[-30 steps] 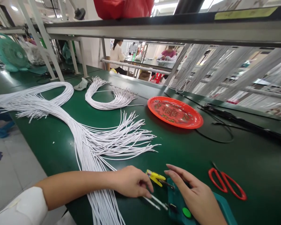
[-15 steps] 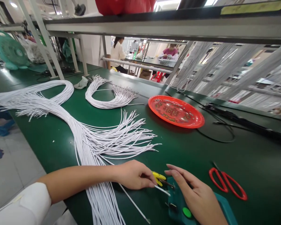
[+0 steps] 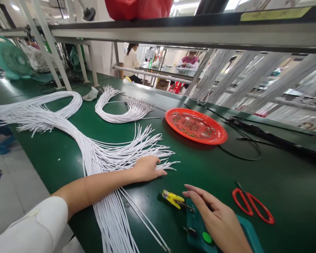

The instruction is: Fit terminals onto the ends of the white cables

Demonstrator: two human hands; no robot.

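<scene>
My left hand (image 3: 148,168) reaches over the free ends of a thick bundle of white wires (image 3: 107,158). Its thumb and forefinger are apart, and wire ends lie under and beside the fingers. My right hand (image 3: 218,216) rests over a teal device (image 3: 197,225) with a green button (image 3: 207,238). The right fingers stretch forward and hold nothing visible; the palm's underside is hidden. At the device's left side sits a yellow clip-like piece (image 3: 173,199) on a metal rod. A few separate white wires (image 3: 147,222) lie left of the device.
Red-handled scissors (image 3: 252,203) lie right of the device. A red oval tray (image 3: 196,126) and a curved bundle of white wires (image 3: 121,114) lie farther back. Black cables (image 3: 274,137) stretch along the right. A shelf beam (image 3: 173,35) crosses above the table; people sit beyond.
My left hand has let go of a single white wire near the device and moved away to the bundle's ends. That wire now appears among the separate ones. My right hand stays nearly still.
</scene>
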